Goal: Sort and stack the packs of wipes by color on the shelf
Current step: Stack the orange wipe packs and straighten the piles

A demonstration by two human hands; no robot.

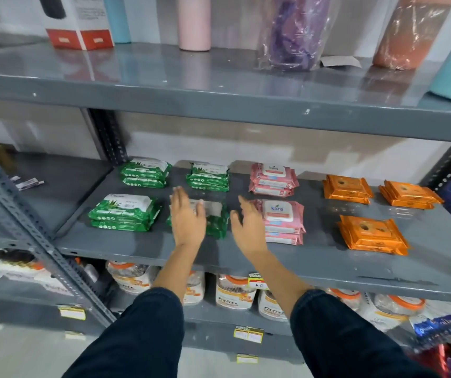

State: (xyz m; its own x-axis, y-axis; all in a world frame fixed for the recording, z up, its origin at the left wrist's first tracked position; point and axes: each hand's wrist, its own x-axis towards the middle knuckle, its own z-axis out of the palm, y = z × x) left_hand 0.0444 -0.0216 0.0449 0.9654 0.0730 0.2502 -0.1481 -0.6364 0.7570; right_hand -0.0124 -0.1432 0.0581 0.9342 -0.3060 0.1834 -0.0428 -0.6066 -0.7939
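Dark sleeves (148, 331) fill the bottom of the view, and both bare forearms reach over the front edge of the grey middle shelf (328, 271). Left hand (187, 216) lies flat and spread, fingers out, over the near green stack (216, 222); whether the palm presses the top pack or hovers just above it I cannot tell. Right hand (249, 227) is open too, thumb toward the green stack, sitting between it and the near pink stack (283, 222). Neither hand has closed on anything.

Sorting looks nearly done: green packs (124, 212) in four piles to the left, pink packs (273, 178) in two piles in the middle, orange packs (371, 234) in three piles to the right.

These packs are likely light, soft and squashy, with glossy film that may slide pack on pack. Best hold is probably across the short sides, thumb one side and fingers the other, or both palms squeezing a whole pile from its ends. The stiff lid flap on top gives little to grip.

Room is tight at the pink stack just beside the right hand, so a sideways nudge could shift it. Bare shelf lies in front of the piles, and the upper shelf (219, 105) hangs overhead, limiting lift.
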